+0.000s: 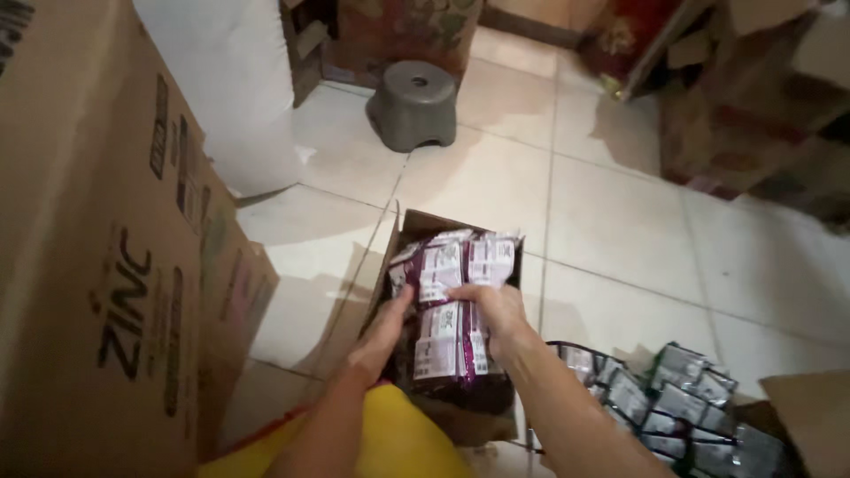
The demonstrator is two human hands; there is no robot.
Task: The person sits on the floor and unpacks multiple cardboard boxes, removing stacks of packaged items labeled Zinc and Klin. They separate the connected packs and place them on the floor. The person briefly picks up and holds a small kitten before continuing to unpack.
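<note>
Yellow cloth (390,443) at the bottom edge of the frame lies under both forearms, which reach upward toward the middle of the picture. The right hand (498,312) lies palm-down, fingers curled over the top of a stack of purple sachet packs (452,332), pressing and gripping it from the right. The left hand (382,329) is laid flat against the stack's left side, fingers stretched along it, so the bundle is clasped between the two hands. The packs are glossy, dark purple with pale label panels, set in rows and tilted slightly; they sit inside a small open cardboard box (409,223) on the tiled floor (611,221), just below centre. A heap of grey-green sachets (673,398) lies at lower right. A tall brown carton (97,265) fills the left side, and a grey plastic stool (413,104) stands at top centre.
</note>
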